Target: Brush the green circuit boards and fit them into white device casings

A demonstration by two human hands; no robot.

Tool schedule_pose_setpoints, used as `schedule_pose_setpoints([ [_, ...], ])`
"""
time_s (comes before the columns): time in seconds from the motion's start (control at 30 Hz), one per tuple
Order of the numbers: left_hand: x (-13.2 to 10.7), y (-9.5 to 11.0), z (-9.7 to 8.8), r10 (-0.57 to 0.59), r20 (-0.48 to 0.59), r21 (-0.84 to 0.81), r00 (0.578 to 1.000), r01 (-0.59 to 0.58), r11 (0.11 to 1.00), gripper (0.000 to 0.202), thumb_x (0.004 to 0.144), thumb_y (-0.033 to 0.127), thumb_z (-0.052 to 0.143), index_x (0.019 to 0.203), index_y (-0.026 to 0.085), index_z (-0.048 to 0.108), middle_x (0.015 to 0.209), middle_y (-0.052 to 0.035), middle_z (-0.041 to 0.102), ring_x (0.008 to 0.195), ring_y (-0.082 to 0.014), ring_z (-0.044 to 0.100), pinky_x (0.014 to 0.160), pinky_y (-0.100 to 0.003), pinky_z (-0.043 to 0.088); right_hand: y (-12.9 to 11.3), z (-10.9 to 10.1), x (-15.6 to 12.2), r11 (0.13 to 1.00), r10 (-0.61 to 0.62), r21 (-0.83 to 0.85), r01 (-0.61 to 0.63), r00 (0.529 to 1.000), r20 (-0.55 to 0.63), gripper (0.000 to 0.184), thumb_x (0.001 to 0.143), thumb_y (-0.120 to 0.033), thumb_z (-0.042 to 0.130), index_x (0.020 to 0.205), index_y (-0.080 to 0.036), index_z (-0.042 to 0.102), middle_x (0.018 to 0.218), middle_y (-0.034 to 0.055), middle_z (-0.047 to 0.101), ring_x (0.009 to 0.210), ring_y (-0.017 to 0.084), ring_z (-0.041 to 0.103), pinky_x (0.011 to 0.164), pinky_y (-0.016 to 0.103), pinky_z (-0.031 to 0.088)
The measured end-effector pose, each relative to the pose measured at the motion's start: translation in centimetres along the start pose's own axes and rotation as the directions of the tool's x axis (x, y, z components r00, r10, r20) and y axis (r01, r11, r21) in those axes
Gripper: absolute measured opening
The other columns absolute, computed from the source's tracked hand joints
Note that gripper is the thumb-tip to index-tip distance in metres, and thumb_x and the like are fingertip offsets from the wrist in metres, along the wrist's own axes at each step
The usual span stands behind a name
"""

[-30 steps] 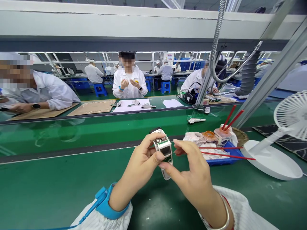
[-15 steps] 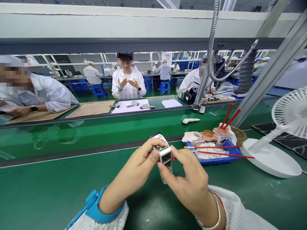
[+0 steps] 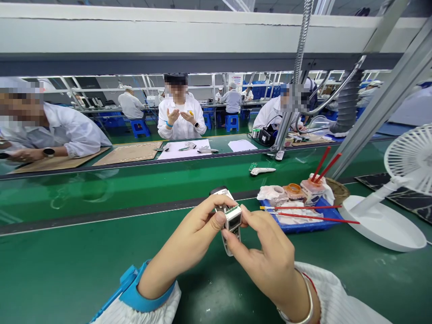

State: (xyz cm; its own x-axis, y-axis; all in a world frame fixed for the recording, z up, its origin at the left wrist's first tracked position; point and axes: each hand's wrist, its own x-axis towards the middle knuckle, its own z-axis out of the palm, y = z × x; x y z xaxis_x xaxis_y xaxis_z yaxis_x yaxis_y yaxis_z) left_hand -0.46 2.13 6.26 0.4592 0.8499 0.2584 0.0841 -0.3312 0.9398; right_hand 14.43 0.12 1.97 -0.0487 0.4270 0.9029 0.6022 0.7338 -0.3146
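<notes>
Between my hands, above the green bench, is a small white device housing [image 3: 235, 211] with a dark window on its near face and a strip of green circuit board along its top edge. Its exact kind I cannot make out. My left hand [image 3: 194, 231] is closed on its left side, with thumb and fingers pressed to it. On the other side my right hand [image 3: 272, 247] pinches it near the window with thumb and forefinger. Fingers cover much of the housing; a dark rounded end [image 3: 219, 190] shows behind them.
A blue tray [image 3: 297, 228] at right carries pots, cloth and red-handled brushes [image 3: 313, 218]. Beyond it stands a white fan [image 3: 384, 225]. On the green belt [image 3: 162, 182] lies a white handle-shaped part [image 3: 263, 171] with a green board. Co-workers [image 3: 180, 117] sit across the belt.
The white handle-shaped part and a small white piece on the belt have shifted left. My hands keep their hold on the housing, nearly unmoved; it looks slightly tilted.
</notes>
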Motion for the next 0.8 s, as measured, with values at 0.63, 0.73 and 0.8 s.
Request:
schedule_pose_setpoints([
  [0.63, 0.21, -0.04, -0.05, -0.072, 0.072, -0.087, 0.995, 0.078, 0.993, 0.015, 0.093, 0.034, 0.037, 0.093, 0.024, 0.048, 0.093, 0.0006, 0.051, 0.086, -0.0123, 0.047, 0.078, -0.023, 0.037, 0.19, 0.11, -0.16, 1.000, -0.020, -0.021, 0.020, 1.000, 0.017, 0.044, 0.076, -0.008, 0.065, 0.117, -0.012, 0.049, 0.075, 0.0058, 0.056, 0.069, 0.016, 0.053, 0.059, 0.030, 0.050],
  [0.73, 0.29, -0.14, -0.20, -0.060, 0.077, -0.106, 0.995, 0.068, 0.992, 0.013, 0.093, 0.032, 0.038, 0.092, 0.024, 0.048, 0.092, 0.0009, 0.050, 0.085, -0.0119, 0.046, 0.079, -0.023, 0.037, 0.16, 0.07, -0.20, 1.000, -0.015, -0.017, 0.015, 1.000, 0.020, 0.044, 0.076, -0.008, 0.066, 0.116, -0.011, 0.050, 0.074, 0.0059, 0.056, 0.067, 0.016, 0.052, 0.057, 0.030, 0.049],
  [0.8, 0.28, -0.12, -0.22, -0.065, 0.071, -0.099, 0.995, 0.072, 0.992, 0.014, 0.093, 0.033, 0.039, 0.095, 0.024, 0.049, 0.095, 0.0004, 0.049, 0.085, -0.0119, 0.046, 0.078, -0.023, 0.038, 0.13, 0.07, -0.22, 1.000, -0.012, -0.017, 0.012, 1.000, 0.022, 0.044, 0.075, -0.008, 0.066, 0.116, -0.010, 0.050, 0.073, 0.0060, 0.055, 0.066, 0.016, 0.052, 0.057, 0.030, 0.049],
])
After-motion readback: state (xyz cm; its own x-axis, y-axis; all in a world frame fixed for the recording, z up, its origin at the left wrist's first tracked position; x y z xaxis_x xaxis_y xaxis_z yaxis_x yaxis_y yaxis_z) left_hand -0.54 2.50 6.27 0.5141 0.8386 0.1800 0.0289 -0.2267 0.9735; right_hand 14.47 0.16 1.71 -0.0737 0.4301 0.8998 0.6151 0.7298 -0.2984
